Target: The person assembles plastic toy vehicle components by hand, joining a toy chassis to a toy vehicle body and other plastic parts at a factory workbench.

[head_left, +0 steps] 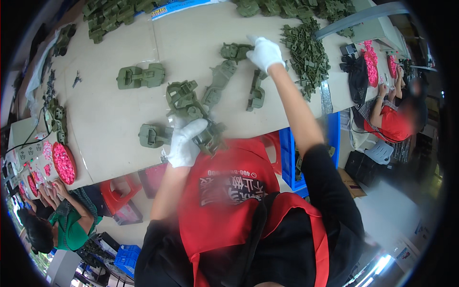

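My left hand, in a white glove, is closed on an olive-green plastic toy vehicle body near the table's front edge; the part under the fingers is hidden. Beside it, another body lies partly behind the glove, and an open-framed toy body sits just beyond. My right hand, also white-gloved, reaches far over the table with its index finger stretched out. Its fingers are at the right end of a green toy body. Closer in lie a long toy body and a narrower one.
A heap of small green parts lies right of my right hand. More vehicle bodies line the far edge, and one lies alone at left. A blue crate stands below the table. Co-workers sit left and right near trays of pink pieces.
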`<state>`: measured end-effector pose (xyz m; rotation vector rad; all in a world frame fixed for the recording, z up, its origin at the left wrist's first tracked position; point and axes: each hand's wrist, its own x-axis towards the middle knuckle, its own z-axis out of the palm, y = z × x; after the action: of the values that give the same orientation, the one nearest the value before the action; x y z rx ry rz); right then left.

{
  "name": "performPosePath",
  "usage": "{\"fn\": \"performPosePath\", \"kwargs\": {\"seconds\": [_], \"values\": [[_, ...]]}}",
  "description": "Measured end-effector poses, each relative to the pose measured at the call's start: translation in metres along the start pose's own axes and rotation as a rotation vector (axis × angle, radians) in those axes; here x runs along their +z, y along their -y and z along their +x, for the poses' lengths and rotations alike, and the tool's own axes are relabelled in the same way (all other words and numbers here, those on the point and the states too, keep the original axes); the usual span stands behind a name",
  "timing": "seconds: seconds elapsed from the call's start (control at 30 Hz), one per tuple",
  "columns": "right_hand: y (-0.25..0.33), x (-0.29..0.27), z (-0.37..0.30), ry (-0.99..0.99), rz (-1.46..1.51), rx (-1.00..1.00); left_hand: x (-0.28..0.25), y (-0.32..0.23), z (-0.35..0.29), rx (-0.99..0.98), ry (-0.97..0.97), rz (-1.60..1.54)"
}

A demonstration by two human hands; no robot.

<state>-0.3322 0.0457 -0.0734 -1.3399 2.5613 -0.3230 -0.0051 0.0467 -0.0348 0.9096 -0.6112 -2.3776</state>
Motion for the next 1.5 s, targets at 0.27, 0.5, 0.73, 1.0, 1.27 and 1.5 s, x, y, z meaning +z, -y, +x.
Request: {"fn": "performPosePath", "kwargs": {"seconds": [0.27, 0.5, 0.73, 1.0, 1.27, 1.5], "values": [[-0.014, 0.03, 0.081, 0.208, 0.283, -0.032, -0.021, -0.015, -0.007, 0.063, -0.081, -0.049], [-0.011, 0.055, 0.081, 0.471, 0.077, -0.023, -0.017, -0.014, 0.006, 0.072, -0.044, -0.148], [0.067, 0.034, 0.054, -0.059, -0.321, 0.106, -0.018, -0.007, 0.007, 0.004, -0.086, -0.159], [0.078, 0.034, 0.008, 0.139, 0.172, -0.041, -0.036, -0.007, 0.011, 0.028, -0.114, -0.134], [0.053, 0.034, -0.001, 0.025, 0.193, -0.053, -0.039, -0.006, 0.013, 0.027, -0.099, -0.123], [0.041, 0.066, 0.0, 0.258, 0.138, -0.021, -0.038, -0.008, 0.009, 0.03, -0.083, -0.164]]}}
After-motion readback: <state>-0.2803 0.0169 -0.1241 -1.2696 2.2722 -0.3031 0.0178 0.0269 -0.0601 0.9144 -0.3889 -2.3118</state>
